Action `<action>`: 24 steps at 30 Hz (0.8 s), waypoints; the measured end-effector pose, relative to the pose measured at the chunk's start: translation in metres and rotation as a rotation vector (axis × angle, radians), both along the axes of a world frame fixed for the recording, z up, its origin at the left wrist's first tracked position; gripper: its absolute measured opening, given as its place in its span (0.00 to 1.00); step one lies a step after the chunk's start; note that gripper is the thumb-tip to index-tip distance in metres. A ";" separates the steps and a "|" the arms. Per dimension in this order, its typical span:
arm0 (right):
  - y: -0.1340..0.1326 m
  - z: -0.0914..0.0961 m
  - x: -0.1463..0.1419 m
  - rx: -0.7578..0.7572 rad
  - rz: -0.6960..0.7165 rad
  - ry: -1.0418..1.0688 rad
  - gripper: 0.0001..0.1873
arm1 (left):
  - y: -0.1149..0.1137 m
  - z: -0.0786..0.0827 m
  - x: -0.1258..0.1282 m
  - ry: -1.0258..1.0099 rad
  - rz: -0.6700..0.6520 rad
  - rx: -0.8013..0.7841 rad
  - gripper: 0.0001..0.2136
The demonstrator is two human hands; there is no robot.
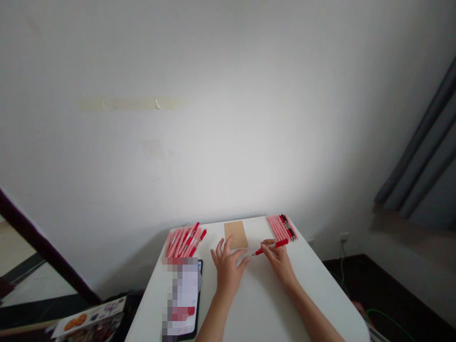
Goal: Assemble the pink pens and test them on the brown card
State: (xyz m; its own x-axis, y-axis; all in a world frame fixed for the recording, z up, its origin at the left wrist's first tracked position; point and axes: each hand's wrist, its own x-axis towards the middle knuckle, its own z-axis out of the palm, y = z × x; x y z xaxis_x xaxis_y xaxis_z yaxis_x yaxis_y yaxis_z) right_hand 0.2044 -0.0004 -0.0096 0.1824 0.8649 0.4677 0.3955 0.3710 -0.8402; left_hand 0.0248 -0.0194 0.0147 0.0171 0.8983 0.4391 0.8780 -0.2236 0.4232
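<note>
My right hand [280, 260] pinches a red pen [272, 246] that lies nearly level, its tip pointing left toward my left hand. My left hand [228, 265] rests flat on the white table [256, 304] with its fingers spread, holding nothing. Its fingertips lie just below a small brown card [235, 234]. A pile of several pink and red pens [185, 241] lies at the table's far left. Another neat row of pink pens [282, 227] lies at the far right corner.
A dark tablet [182, 299] with a blurred screen lies on the table's left side. A printed box [89, 320] sits on the floor at lower left. A plain wall stands behind the table, a grey curtain [423, 166] hangs at right, and cables [377, 316] lie on the dark floor.
</note>
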 end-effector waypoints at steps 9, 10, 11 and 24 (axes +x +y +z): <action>-0.003 0.003 -0.007 -0.038 0.088 0.013 0.25 | -0.005 -0.001 0.008 -0.087 -0.072 -0.003 0.05; -0.004 0.005 -0.007 -0.045 0.101 0.050 0.25 | -0.006 -0.001 0.008 -0.089 -0.068 0.001 0.05; -0.004 0.008 -0.007 -0.058 0.114 0.100 0.26 | -0.006 -0.001 0.007 -0.091 -0.067 0.003 0.04; -0.010 0.017 -0.007 -0.222 0.447 1.008 0.16 | -0.009 -0.001 0.007 -0.087 -0.096 0.026 0.04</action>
State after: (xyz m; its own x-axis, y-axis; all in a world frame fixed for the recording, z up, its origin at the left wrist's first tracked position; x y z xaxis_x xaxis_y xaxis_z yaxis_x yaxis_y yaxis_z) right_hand 0.1970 -0.0100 0.0072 0.0428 0.9931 0.1090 -0.6329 0.1114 -0.7662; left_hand 0.0319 -0.0286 0.0139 0.0632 0.8826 0.4659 0.8125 -0.3166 0.4895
